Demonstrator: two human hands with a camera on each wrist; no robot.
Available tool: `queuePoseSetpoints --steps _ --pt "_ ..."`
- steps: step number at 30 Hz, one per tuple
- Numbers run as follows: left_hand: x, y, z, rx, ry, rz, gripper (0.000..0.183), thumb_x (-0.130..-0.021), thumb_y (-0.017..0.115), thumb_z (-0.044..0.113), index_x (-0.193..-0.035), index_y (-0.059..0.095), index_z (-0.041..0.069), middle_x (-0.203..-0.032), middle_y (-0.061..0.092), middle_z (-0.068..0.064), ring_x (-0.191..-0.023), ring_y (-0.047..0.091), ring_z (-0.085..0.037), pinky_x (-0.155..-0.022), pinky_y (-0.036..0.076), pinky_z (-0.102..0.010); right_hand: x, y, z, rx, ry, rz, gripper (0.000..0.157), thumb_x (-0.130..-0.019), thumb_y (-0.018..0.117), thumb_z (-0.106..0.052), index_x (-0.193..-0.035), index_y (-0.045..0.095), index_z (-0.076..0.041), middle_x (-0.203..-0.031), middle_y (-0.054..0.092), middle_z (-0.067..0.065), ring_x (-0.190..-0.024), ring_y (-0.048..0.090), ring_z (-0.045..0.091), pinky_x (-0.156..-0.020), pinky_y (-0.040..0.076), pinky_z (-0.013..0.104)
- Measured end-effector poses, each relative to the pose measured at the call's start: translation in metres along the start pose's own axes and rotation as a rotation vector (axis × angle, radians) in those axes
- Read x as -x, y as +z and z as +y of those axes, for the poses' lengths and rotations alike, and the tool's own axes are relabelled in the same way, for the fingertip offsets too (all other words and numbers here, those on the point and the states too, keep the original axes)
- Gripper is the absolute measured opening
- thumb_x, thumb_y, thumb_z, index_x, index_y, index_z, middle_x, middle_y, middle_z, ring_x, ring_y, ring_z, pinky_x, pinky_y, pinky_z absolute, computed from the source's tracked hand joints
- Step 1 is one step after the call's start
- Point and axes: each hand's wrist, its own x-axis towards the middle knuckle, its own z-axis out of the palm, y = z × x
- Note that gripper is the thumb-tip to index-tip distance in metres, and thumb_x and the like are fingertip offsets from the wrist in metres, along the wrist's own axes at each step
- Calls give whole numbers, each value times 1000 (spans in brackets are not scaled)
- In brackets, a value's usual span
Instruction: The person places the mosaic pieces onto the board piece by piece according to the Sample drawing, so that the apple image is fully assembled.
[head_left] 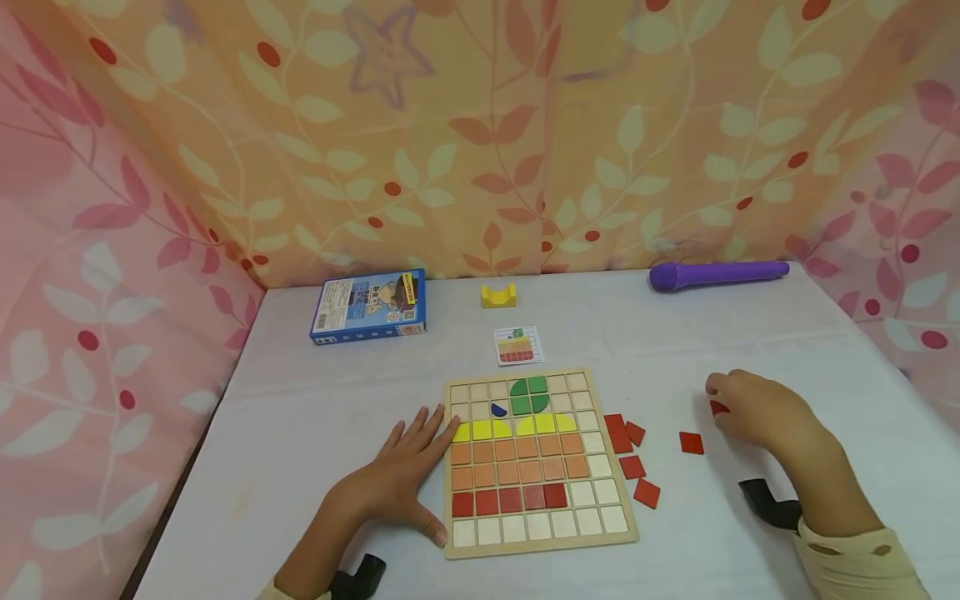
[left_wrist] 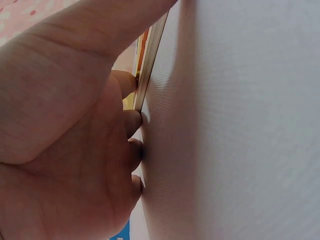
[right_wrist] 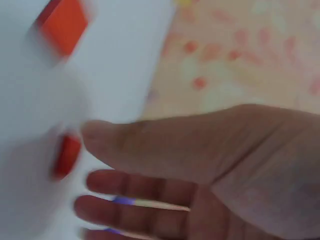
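A wooden grid board (head_left: pixel 540 551) lies on the white cloth, partly filled with green, yellow, orange and red tiles and a small blue piece (head_left: pixel 498 410). My left hand (head_left: pixel 401 475) is spread along its left side, with the index fingertip and thumb at the edge. In the left wrist view, the fingertips (left_wrist: pixel 134 152) meet the cloth beside the board. My right hand (head_left: pixel 761 417) is low over the table on the right, close to a red square tile (right_wrist: pixel 66 156). That tile sits just beyond the thumb and fingertips, which are apart.
Another red tile (head_left: pixel 692 443) lies left of the right hand, and several red pieces (head_left: pixel 632 467) lie along the board's right edge. Behind the board are a pattern card (head_left: pixel 518 345), a yellow stand (head_left: pixel 498 297), a blue box (head_left: pixel 369 307) and a purple microphone-shaped object (head_left: pixel 720 274).
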Motion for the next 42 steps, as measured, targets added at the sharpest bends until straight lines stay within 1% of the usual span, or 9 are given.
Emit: queuePoseSetpoints --steps 3,5,7,12,17,21,27,37,42 --pt "0 0 0 -5 -2 0 141 -50 88 68 -162 16 21 -168 1 -6 -152 -8 -31 -119 -2 -57 -6 6 19 -58 -12 -36 18 -82 76 -3 -93 62 0 -77 55 3 -71 52 23 -66 48 42" --pt "0 0 0 -7 -2 4 141 -50 88 68 -162 16 21 -168 1 -6 -152 -7 -31 -119 -1 -57 -9 9 24 -100 -16 -27 17 -83 76 -6 -89 60 -3 -75 54 1 -70 51 21 -64 46 39" --pt "1 0 1 -8 0 8 142 -50 89 68 -162 17 20 -168 2 -6 -152 -7 -32 -119 -1 -57 -12 12 24 -113 -20 -10 18 -84 77 -8 -87 60 -4 -74 54 1 -69 50 21 -63 45 38" --pt "1 0 1 -15 4 11 142 -50 88 68 -162 17 20 -168 3 -7 -152 -5 -32 -119 1 -57 -13 14 16 -106 -29 -6 18 -84 76 -8 -84 59 -4 -71 51 0 -68 49 20 -62 43 36" --pt "0 -1 3 -7 10 11 141 -51 89 67 -162 19 18 -168 4 -9 -152 -5 -34 -118 0 -58 -12 12 11 -126 -20 -36 15 -83 75 -8 -82 60 -5 -71 51 1 -69 49 20 -62 44 35" --pt "0 -2 3 -13 8 12 140 -50 89 67 -162 19 18 -168 4 -10 -152 -4 -34 -118 1 -58 -12 12 5 -129 -34 -40 16 -81 74 -7 -81 58 -7 -70 49 1 -69 48 20 -61 43 35" --pt "1 -1 2 -18 6 15 142 -50 89 68 -162 19 18 -168 4 -9 -152 -4 -34 -118 1 -58 -13 15 -2 -148 -51 -33 20 -79 75 -6 -84 56 -8 -71 48 1 -69 48 19 -60 42 34" --pt "0 -1 2 -13 10 19 141 -50 89 68 -162 19 18 -168 5 -9 -152 -4 -34 -118 0 -58 -16 19 -6 -163 -74 -35 19 -80 77 -5 -93 63 -6 -77 54 0 -72 52 19 -65 50 37" --pt "1 0 2 -23 -1 12 141 -49 88 68 -162 18 20 -168 4 -8 -152 -4 -32 -119 1 -57 -14 18 -13 -178 -117 -31 17 -83 78 -6 -95 66 -6 -79 55 -2 -74 52 17 -66 51 36"
